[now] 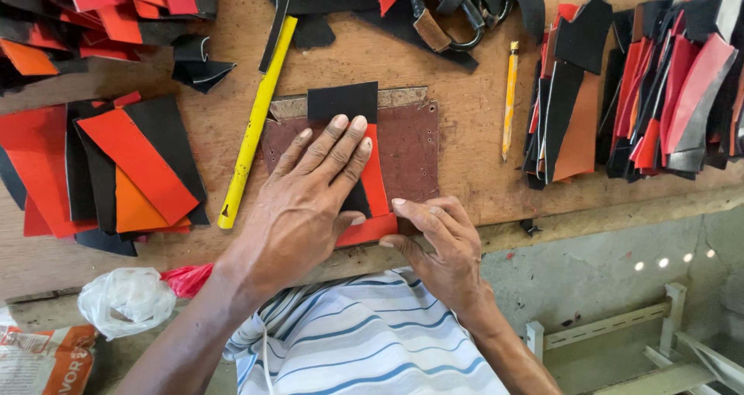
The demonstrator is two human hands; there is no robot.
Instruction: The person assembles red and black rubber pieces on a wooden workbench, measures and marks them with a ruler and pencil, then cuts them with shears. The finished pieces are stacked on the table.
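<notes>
Left hand [314, 189]: laid flat, fingers spread, palm pressing down on the black-and-red piece; grips nothing.
Right hand [438, 244]: fingertips pinch the lower right corner of the same piece at the bench edge.
Black-and-red piece [374, 179]: flat cut of black material with a red strip along its right side and lower end; lies under the left hand, with its black top end showing beyond the fingertips and its red corner between the right-hand fingers.
Brown pad [409, 151]: dark reddish board with small holes, directly beneath the piece.
Yellow stick [256, 124]: long, lies slanted just left of the pad.
Pencil [509, 100]: yellow, right of the pad, near upright in the view.
Left stack [116, 170]: red, orange and black cut pieces, well left of the hands.
Right stack [635, 93]: red and black pieces standing in a row.
Workbench [473, 178]: worn wood.
Plastic bag [128, 298]: white, crumpled, below the bench edge at left.
</notes>
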